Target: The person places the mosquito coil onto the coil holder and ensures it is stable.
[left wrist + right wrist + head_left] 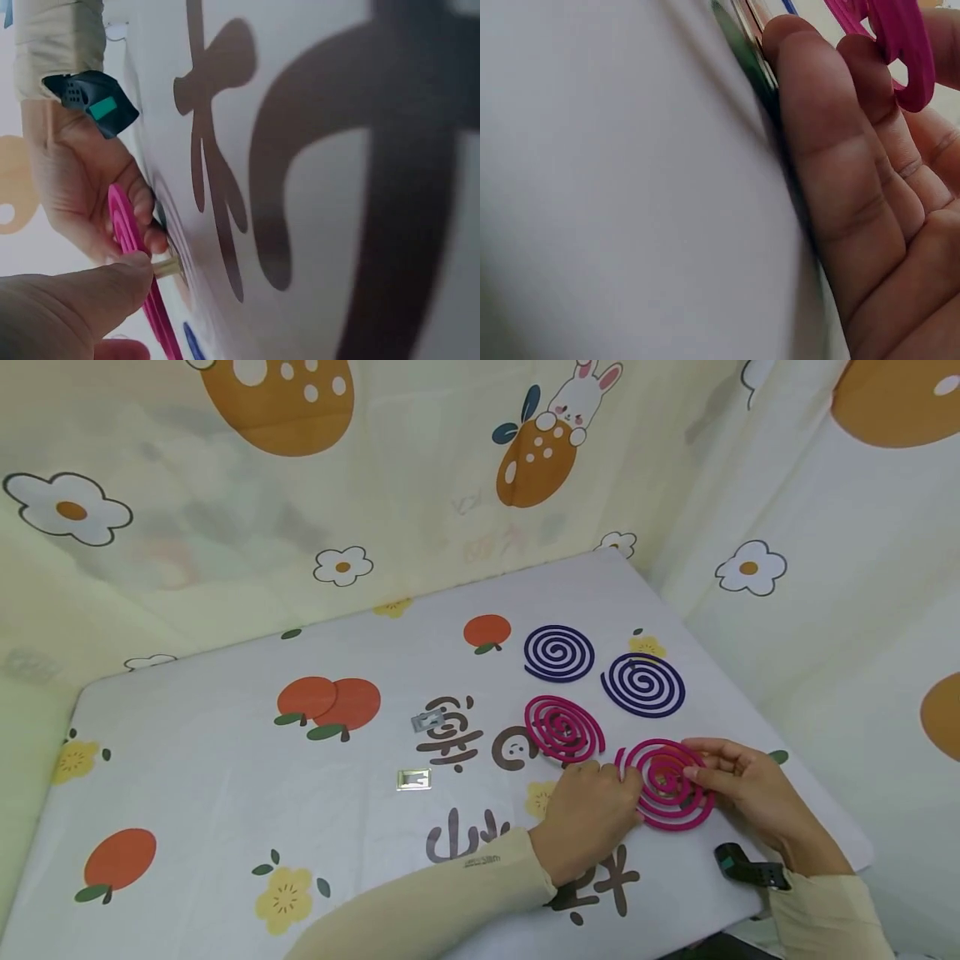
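Note:
A pink mosquito coil (697, 814) is held slightly raised above the table between both hands. My left hand (588, 814) pinches its left edge; in the left wrist view the thumb (112, 289) presses on the coil's face. The right hand (757, 789) grips the coil's right side, thumb on top and fingers at the edge and under it. A small pale gold metal piece (168, 267) shows under the coil, resembling a coil stand; its attachment is unclear. In the right wrist view, the pink coil (907, 52) hangs above the curled fingers.
Behind the hands lie another pink coil (562, 731) and two dark blue coils (558, 653). Left of them are a silver metal stand (428, 720) and a gold one (414, 779). The printed white table (225, 793) meets a hanging curtain (420, 468) at the back and right.

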Demonstrator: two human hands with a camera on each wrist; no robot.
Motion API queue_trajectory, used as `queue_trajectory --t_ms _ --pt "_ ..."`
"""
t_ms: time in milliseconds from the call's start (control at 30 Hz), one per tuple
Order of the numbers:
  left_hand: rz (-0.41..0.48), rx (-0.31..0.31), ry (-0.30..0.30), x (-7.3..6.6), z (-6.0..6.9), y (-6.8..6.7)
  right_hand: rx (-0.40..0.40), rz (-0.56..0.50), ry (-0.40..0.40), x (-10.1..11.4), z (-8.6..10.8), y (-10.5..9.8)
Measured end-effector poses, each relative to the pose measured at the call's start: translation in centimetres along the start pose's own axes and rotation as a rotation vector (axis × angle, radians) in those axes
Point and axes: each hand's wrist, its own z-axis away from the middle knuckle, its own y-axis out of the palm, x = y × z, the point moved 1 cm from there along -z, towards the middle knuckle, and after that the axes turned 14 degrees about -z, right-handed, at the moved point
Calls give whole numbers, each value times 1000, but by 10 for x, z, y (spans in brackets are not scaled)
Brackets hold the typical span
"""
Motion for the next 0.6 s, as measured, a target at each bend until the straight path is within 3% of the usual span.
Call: queue_trajectory --t_ms 233,367,600 --pt "-22 36 -36 -4 -10 2 -23 3 36 3 -10 -7" --pt "-38 25 -54 -4 -16 6 -32 -3 37 5 -18 -8" --pt "-29 4 -76 -5 -22 12 -31 -115 54 9 -30 -7"
